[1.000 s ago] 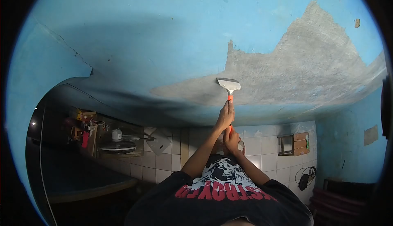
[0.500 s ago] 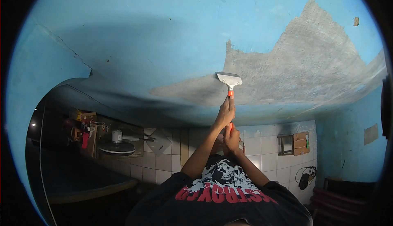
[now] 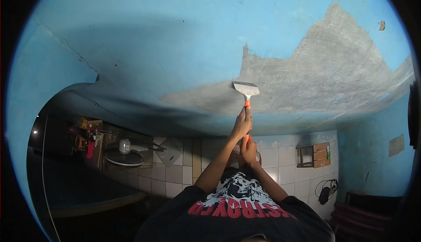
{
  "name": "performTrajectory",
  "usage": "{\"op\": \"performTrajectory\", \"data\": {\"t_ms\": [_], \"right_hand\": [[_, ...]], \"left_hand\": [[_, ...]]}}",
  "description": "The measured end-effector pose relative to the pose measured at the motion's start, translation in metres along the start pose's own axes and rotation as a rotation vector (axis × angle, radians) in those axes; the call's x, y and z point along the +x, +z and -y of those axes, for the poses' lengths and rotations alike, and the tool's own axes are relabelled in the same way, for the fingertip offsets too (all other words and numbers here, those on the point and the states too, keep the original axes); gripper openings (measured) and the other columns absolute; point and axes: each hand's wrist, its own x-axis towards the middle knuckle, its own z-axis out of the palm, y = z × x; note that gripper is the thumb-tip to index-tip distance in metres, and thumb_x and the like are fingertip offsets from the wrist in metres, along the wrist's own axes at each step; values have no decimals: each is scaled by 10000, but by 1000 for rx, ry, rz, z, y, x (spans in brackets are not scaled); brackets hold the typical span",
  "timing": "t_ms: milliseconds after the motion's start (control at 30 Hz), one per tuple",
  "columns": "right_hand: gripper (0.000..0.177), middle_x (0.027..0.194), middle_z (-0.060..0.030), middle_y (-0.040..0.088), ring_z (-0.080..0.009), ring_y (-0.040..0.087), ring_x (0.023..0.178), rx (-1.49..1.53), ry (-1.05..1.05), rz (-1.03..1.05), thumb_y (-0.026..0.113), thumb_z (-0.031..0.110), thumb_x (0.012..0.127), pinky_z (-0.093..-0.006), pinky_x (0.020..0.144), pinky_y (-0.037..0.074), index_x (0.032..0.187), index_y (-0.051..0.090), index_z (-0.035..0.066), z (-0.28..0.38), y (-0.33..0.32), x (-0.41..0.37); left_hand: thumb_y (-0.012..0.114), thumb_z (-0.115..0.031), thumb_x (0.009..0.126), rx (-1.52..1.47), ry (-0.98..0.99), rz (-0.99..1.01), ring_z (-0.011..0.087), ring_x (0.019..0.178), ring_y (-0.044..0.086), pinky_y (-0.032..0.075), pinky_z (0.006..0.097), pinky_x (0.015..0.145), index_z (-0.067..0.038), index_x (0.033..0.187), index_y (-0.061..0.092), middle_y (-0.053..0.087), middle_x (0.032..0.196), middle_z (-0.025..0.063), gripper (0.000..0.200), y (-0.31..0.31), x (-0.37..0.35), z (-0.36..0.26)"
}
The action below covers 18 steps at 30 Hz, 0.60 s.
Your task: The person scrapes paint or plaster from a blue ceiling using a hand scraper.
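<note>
A scraper [image 3: 247,88] with a wide metal blade and an orange and black handle is held against or close to the wall. My left hand [image 3: 242,122] wraps the handle just below the blade. Lower down, my right hand [image 3: 248,149] grips the end of the same handle. Around the blade the wall shows a bare grey patch [image 3: 302,77], bordered above by blue paint [image 3: 175,44]. Whether the blade touches the wall cannot be made out.
On the tiled floor [image 3: 287,174] are a small wooden stool [image 3: 321,155] and a coiled black cable [image 3: 324,195] to the right. A fan [image 3: 124,157] lies at the left, near cluttered items [image 3: 90,136]. A dark table edge [image 3: 105,205] is at lower left.
The scraper blade and both hands have shifted slightly down in the view. Both hands keep their hold on the handle.
</note>
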Motion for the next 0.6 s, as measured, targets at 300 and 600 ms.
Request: {"op": "performTrajectory", "data": {"t_ms": [300,600], "right_hand": [[332,725,-305,609,-501,605,657,38,144,90,499,267,1051,-538,567,439,950,568,-42,20,-12,9],[352,615,-201,615,-394,634,548,23,73,55,479,258,1058,-494,526,457,883,570,-34,32,-10,5]], "left_hand": [[366,-580,1056,-57,-19,5,72,475,380,333,238,417,-95,955,406,380,657,-14,497,2,0,-11],[358,-559,1065,-12,-37,-50,65,466,369,308,238,404,-100,930,392,384,657,-16,480,0,-5,-16]]}}
